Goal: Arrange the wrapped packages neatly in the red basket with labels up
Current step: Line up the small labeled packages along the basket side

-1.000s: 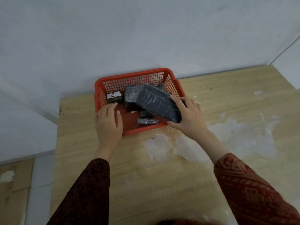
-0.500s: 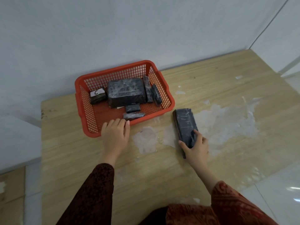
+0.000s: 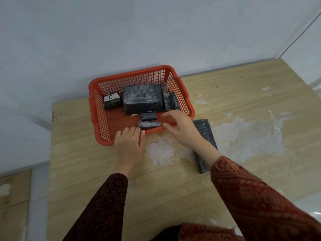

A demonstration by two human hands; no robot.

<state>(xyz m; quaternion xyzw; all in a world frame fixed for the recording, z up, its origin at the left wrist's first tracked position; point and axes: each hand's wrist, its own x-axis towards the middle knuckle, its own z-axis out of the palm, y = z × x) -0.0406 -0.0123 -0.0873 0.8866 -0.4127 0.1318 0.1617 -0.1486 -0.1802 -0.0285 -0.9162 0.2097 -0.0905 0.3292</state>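
Observation:
The red basket (image 3: 97, 108) stands at the table's back. Inside lie a large black wrapped package (image 3: 142, 97), a small package with a white "C" label (image 3: 112, 100) at its left, two narrow packages (image 3: 169, 100) on edge along the right wall, and two small packages (image 3: 149, 120) near the front. A long flat black package (image 3: 205, 133) lies on the table right of the basket, partly hidden by my right forearm. My left hand (image 3: 129, 145) rests on the basket's front rim. My right hand (image 3: 178, 126) hovers over the front right corner, fingers apart, holding nothing.
The wooden table (image 3: 243, 94) has white scraped patches (image 3: 246, 136) right of the basket. A pale wall runs right behind the basket. The table's left edge drops to a tiled floor.
My right hand set the long package on the table, let it go, and moved left over the basket's front right corner. My left hand stayed at the front rim.

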